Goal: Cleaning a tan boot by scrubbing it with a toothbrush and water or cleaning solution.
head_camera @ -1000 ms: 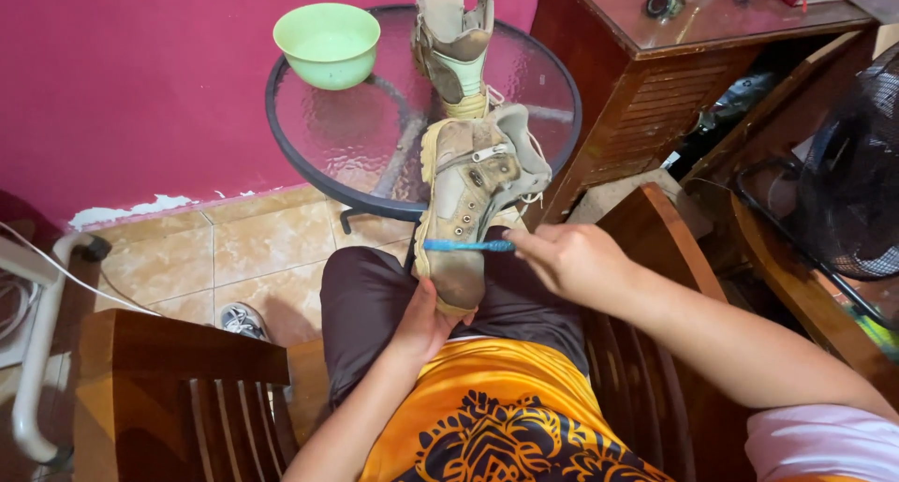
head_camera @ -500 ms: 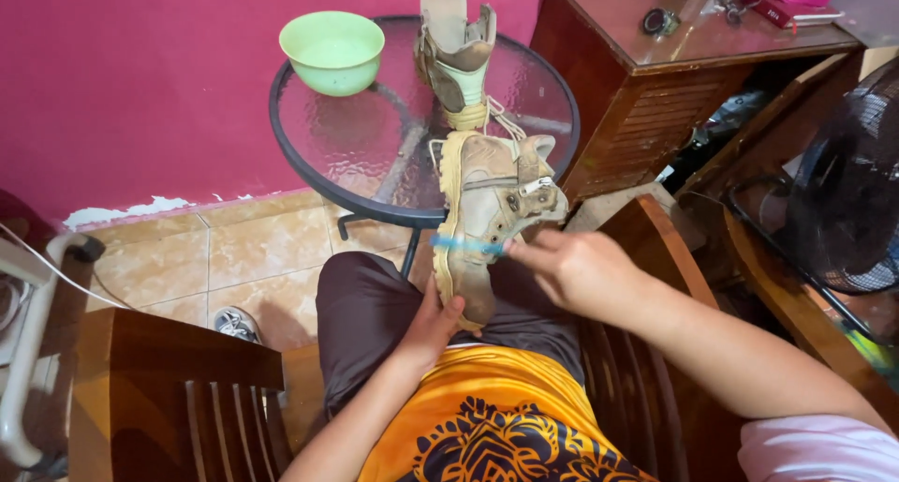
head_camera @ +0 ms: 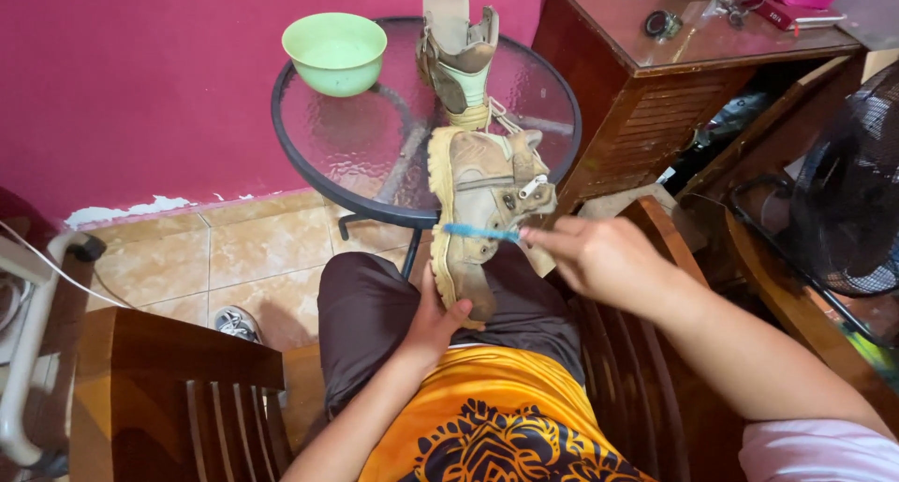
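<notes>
Since the earlier frame the tan boot (head_camera: 478, 215) has tipped a little further onto its side, its toe now resting lower on the lap, and the blue toothbrush (head_camera: 479, 231) has slid down across its side panel. The left hand (head_camera: 435, 318) cups the boot's toe from beneath, fingers curled around the sole. The right hand (head_camera: 599, 257) is closed on the brush handle, bristles touching the leather. The boot's heel leans against the rim of the round glass table (head_camera: 356, 135), which carries a green bowl (head_camera: 334, 51) and a second boot (head_camera: 457, 56) standing upright. Behind are a pink wall (head_camera: 140, 88), a tiled floor (head_camera: 243, 257) and a wooden cabinet (head_camera: 655, 79).
</notes>
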